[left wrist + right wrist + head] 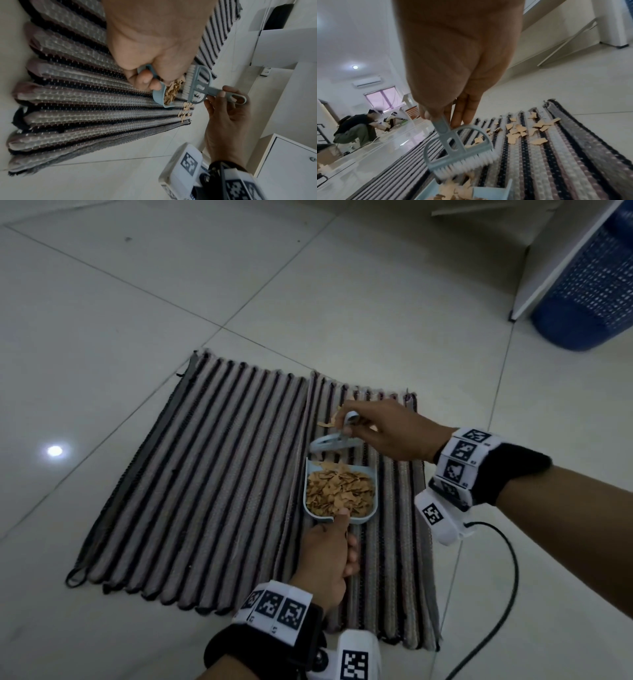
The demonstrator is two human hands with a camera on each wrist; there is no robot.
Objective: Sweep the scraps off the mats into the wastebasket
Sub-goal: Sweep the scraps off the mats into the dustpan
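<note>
Two striped mats (212, 474) (77, 94) (556, 155) lie side by side on the floor. My left hand (329, 556) (150, 54) grips the handle of a light blue dustpan (340, 491) (159, 97) (488, 193) heaped with tan scraps (339, 489). My right hand (383, 429) (224, 108) (453, 67) pinches the handle of a small blue brush (334, 444) (199, 83) (458, 151), its white bristles at the pan's mouth. Loose scraps (525, 129) (186, 111) (329, 422) lie on the right mat beyond the brush. The blue wastebasket (589, 285) stands at the far right.
Pale floor tiles (137, 302) surround the mats. A white panel (561, 258) leans beside the wastebasket. A black cable (507, 594) trails from my right wrist across the floor. A crouching person (356, 129) works far off in the right wrist view.
</note>
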